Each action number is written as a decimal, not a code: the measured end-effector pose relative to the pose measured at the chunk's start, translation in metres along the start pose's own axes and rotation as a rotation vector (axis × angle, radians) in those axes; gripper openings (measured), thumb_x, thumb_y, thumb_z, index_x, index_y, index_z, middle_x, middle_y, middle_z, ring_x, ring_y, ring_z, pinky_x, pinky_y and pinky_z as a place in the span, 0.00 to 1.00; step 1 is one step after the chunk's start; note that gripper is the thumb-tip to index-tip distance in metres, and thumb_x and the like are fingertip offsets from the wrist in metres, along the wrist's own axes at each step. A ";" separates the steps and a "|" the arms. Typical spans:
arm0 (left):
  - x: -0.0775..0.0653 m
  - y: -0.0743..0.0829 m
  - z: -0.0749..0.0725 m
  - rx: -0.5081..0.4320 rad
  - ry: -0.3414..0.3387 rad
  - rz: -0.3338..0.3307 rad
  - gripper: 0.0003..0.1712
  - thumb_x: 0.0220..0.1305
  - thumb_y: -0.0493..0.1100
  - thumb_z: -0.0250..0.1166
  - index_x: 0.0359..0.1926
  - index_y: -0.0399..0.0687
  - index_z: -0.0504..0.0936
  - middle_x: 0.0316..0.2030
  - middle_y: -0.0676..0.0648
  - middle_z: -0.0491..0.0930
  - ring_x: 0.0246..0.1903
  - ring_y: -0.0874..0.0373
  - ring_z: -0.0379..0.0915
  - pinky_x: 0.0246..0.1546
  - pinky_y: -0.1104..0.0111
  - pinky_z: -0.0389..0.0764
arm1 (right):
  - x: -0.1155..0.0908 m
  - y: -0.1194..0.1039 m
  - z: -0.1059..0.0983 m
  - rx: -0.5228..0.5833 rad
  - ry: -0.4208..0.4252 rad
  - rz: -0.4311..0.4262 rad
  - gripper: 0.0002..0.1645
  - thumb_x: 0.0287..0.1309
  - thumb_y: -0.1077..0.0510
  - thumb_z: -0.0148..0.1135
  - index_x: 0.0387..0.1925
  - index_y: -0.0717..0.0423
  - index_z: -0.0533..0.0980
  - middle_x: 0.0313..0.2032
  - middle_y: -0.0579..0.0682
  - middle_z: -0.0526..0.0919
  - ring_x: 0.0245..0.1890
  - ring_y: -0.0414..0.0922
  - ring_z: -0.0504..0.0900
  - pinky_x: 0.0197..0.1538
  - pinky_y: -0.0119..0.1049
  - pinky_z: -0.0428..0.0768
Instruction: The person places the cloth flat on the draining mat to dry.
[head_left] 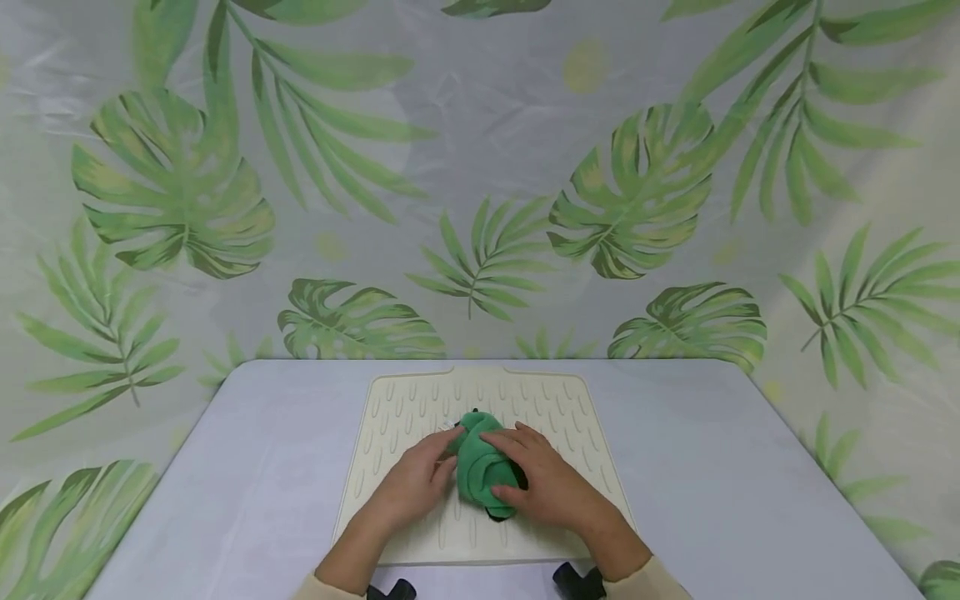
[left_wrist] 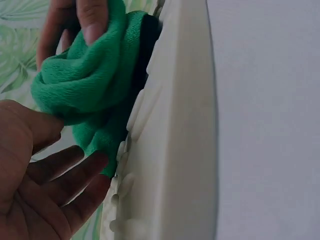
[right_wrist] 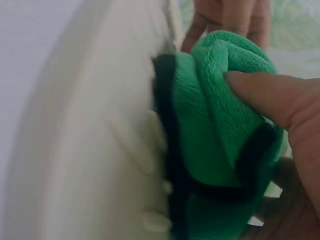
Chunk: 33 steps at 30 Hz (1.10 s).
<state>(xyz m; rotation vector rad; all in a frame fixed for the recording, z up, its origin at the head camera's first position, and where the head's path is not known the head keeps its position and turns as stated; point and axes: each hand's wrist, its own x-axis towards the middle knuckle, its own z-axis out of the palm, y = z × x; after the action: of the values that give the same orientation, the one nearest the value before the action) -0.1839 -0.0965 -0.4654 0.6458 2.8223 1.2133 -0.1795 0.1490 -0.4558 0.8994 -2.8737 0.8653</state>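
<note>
A plush green cloth (head_left: 483, 467) with dark edging sits bunched and twisted into a roundish bundle on a cream mat (head_left: 405, 533). My right hand (head_left: 551, 479) grips the bundle from the right; in the right wrist view its thumb (right_wrist: 265, 92) presses into a fold while the fingers go round the far side. At the left side of the cloth is my left hand (head_left: 416, 479), with loosely extended fingers (left_wrist: 65, 175) touching its edge. The dark border (right_wrist: 220, 191) of the cloth shows along its underside in the right wrist view.
The mat has raised oblong bumps and lies on a white-covered table (head_left: 712, 467). Behind the table hangs a leaf-patterned sheet (head_left: 487, 167). Dark objects (head_left: 577, 581) show beside both wrists at the bottom of the head view.
</note>
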 end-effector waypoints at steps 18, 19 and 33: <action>-0.004 0.003 0.012 0.085 -0.006 0.086 0.06 0.67 0.38 0.64 0.45 0.50 0.81 0.71 0.35 0.69 0.76 0.30 0.53 0.73 0.39 0.62 | -0.022 -0.001 -0.049 0.027 -0.237 0.281 0.28 0.64 0.37 0.66 0.15 0.49 0.77 0.14 0.37 0.67 0.16 0.36 0.64 0.20 0.30 0.62; -0.004 0.004 0.013 0.090 -0.007 0.098 0.05 0.67 0.39 0.65 0.42 0.52 0.80 0.71 0.36 0.70 0.76 0.29 0.53 0.73 0.39 0.62 | -0.021 0.000 -0.048 0.043 -0.241 0.253 0.29 0.64 0.37 0.66 0.14 0.48 0.76 0.14 0.37 0.66 0.16 0.35 0.63 0.20 0.29 0.62; -0.004 0.006 0.012 0.036 -0.040 0.027 0.24 0.63 0.47 0.72 0.56 0.51 0.73 0.58 0.47 0.76 0.62 0.50 0.75 0.66 0.50 0.75 | -0.012 -0.001 -0.032 -0.020 -0.059 0.251 0.21 0.51 0.48 0.79 0.33 0.50 0.74 0.29 0.42 0.75 0.30 0.40 0.71 0.32 0.33 0.70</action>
<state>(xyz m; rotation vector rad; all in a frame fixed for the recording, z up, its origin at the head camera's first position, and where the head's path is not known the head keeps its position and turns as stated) -0.1761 -0.0856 -0.4702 0.7031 2.8178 1.1425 -0.1740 0.1709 -0.4301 0.5796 -3.0876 0.8365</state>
